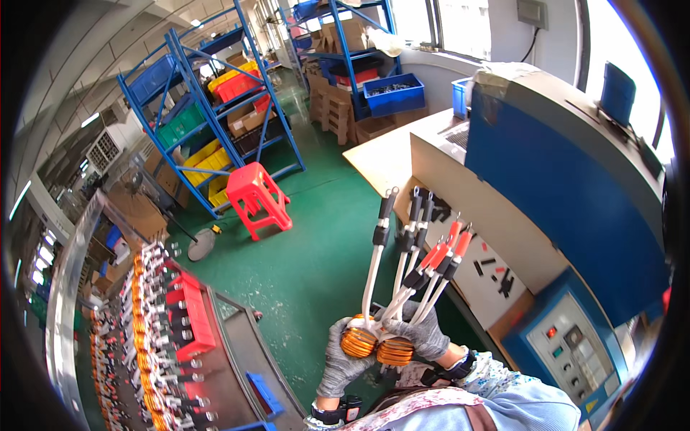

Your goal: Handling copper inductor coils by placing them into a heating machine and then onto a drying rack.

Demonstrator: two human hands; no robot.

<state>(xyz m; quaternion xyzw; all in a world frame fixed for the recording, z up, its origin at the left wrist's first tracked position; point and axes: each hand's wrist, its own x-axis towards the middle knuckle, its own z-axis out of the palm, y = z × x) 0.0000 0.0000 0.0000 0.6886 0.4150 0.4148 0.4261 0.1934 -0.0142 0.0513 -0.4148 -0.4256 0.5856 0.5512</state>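
Observation:
In grey knit gloves, I hold a pair of copper-wound toroidal coils up in front of my body. My left hand (341, 361) is closed on the left coil (359, 343) from its side. Fingers of my right hand (429, 336) wrap around the base of the white leads (400, 302), beside the right coil (394, 352). The leads fan upward and end in metal ring lugs. Some carry black sleeves (381, 234), others red sleeves (460, 243). Parts of both hands' fingers are hidden behind the coils and leads.
At lower left, a metal-framed cart (248, 359) bears rows of similar coils (144, 345) and a red bin (192, 316). A blue machine (568, 158) with a control panel (575, 348) stands right. Loose sleeves (507, 281) lie on its ledge. A red stool (256, 197) and blue shelving (215, 122) stand beyond.

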